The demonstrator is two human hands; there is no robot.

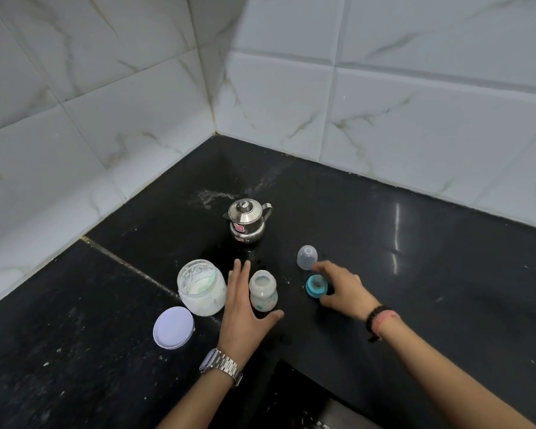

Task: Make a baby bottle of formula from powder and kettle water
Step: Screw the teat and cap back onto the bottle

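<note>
A small open baby bottle (262, 293) stands on the black counter (415, 274). My left hand (245, 308) lies just left of it with straight fingers, the thumb stretched across in front of its base. My right hand (342, 289) hovers at the blue teat ring (316, 285). Its forefinger and thumb are spread to either side of the ring and have not closed on it. A clear dome cap (307, 257) stands just behind the ring. The small steel kettle (248, 221), lid on, sits further back. An open jar of white powder (201, 287) stands left of my left hand.
The jar's white lid (174, 328) lies flat in front of the jar. Tiled walls meet in a corner behind the kettle. The counter's front edge drops away below my forearms. White specks dot the counter.
</note>
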